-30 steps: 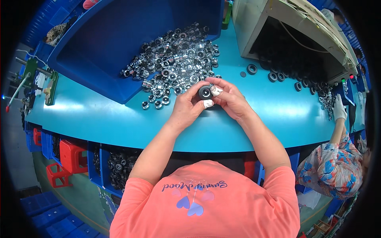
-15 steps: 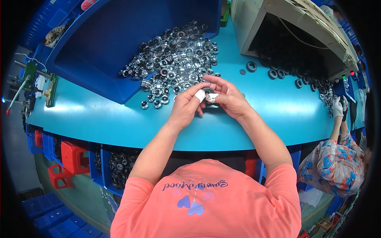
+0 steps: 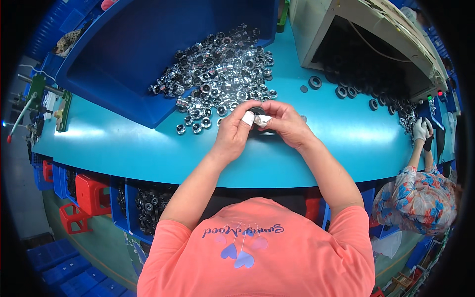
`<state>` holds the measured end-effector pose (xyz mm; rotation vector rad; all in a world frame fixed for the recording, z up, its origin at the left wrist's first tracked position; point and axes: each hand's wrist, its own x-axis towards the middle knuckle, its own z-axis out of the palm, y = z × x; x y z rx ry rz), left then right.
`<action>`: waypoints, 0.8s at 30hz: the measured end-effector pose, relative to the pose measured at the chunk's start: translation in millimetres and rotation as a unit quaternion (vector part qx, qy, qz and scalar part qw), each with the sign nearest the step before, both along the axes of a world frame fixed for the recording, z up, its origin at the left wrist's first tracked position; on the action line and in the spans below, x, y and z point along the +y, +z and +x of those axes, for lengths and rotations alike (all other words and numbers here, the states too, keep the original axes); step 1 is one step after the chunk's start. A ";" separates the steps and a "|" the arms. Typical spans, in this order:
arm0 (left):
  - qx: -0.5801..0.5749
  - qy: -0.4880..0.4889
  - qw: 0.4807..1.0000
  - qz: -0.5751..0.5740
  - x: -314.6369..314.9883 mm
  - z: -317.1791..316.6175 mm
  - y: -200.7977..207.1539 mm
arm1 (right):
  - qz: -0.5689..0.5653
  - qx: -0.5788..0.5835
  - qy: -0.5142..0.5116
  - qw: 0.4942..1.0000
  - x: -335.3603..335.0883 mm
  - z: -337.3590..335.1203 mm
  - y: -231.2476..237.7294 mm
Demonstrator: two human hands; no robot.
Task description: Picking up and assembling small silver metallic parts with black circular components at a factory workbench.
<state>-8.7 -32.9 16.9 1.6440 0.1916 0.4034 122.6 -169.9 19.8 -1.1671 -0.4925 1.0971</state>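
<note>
My left hand (image 3: 233,131) and my right hand (image 3: 286,123) meet over the teal bench (image 3: 123,143), fingers pinched together around a small black round part (image 3: 257,111) that shows only partly between them. Both thumbs wear white tape. Just beyond the hands, a pile of shiny metal ring parts (image 3: 217,74) spills out of a large blue bin (image 3: 128,54) onto the bench.
A beige machine housing (image 3: 356,29) stands at the back right with black ring parts (image 3: 341,91) scattered before it. At the right, another person in a floral top (image 3: 420,198) works with a gloved hand. Red stools (image 3: 89,193) and bins of dark parts (image 3: 148,203) sit below the bench edge.
My fingers have closed further over the black part, which showed its face a second ago and is now mostly hidden. The hands stay in the same place.
</note>
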 end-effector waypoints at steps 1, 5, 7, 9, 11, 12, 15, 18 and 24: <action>-0.009 0.003 1.000 0.009 -0.3 0.4 -0.7 | 0.010 0.010 0.001 1.000 -0.3 -0.3 -0.5; -0.032 0.013 0.999 -0.005 -3.1 2.3 -7.3 | 0.000 0.092 0.014 0.996 -2.9 -0.3 3.4; -0.006 0.005 0.998 -0.054 -2.5 0.2 -4.2 | -0.001 0.124 0.018 0.992 -2.8 1.8 -2.8; 0.000 0.000 0.996 -0.089 -2.2 1.8 -3.4 | 0.008 0.089 0.007 0.996 -2.4 2.0 -5.4; 0.017 -0.008 0.992 -0.128 1.4 3.4 -4.1 | 0.008 0.053 0.003 0.999 -1.9 1.3 -4.6; 0.036 -0.014 0.987 -0.153 6.5 2.5 -5.4 | 0.005 0.035 0.005 0.999 -1.2 0.5 -2.5; 0.037 -0.010 0.984 -0.176 7.4 2.4 -8.5 | -0.012 0.006 0.010 1.000 -0.3 0.7 3.7; 0.017 0.000 0.987 -0.159 4.5 1.2 -7.1 | -0.019 0.012 0.007 1.000 1.5 0.8 2.7; 0.019 0.001 0.992 -0.122 3.7 0.5 -5.9 | -0.005 0.026 0.002 1.000 -0.4 1.2 -3.2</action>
